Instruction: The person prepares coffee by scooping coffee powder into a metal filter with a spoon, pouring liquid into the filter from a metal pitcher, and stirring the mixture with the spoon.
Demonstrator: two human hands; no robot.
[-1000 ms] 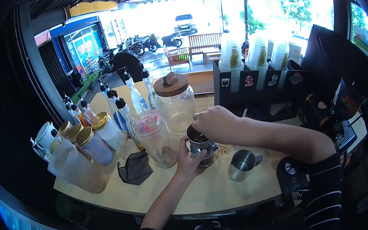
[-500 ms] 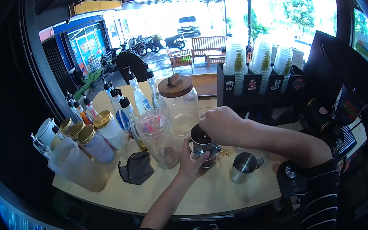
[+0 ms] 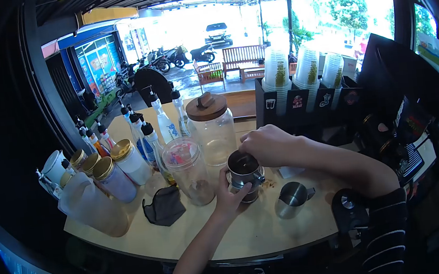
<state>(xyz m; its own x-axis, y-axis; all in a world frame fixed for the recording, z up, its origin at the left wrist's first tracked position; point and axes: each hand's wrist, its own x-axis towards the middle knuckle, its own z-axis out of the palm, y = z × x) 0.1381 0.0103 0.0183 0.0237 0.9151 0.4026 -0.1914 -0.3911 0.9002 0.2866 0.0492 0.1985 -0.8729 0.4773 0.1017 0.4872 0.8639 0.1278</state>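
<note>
My left hand (image 3: 228, 199) is wrapped round a metal coffee drip filter (image 3: 244, 177), which sits upright on a small glass on the table. Dark brown contents show inside the filter. Over the filter's far right rim, my right hand (image 3: 268, 146) is closed in a pinch, fingers pointing down; whatever it grips is hidden by the fingers. To the right stands a steel milk pitcher (image 3: 292, 197), its handle turned right. Brown grounds (image 3: 269, 184) lie scattered on the table between filter and pitcher.
A wooden-lidded glass jar (image 3: 212, 137) and a clear jar (image 3: 187, 174) stand behind and left. A dark face mask (image 3: 165, 206) lies near gold-lidded jars (image 3: 112, 179) and several pump bottles (image 3: 164, 124). Stacked plastic cups (image 3: 305, 70) fill a black holder (image 3: 302, 113) at the back right.
The view has shifted slightly. My right hand has moved a little off the filter's mouth, so more of the dark inside shows. My left hand keeps its hold.
</note>
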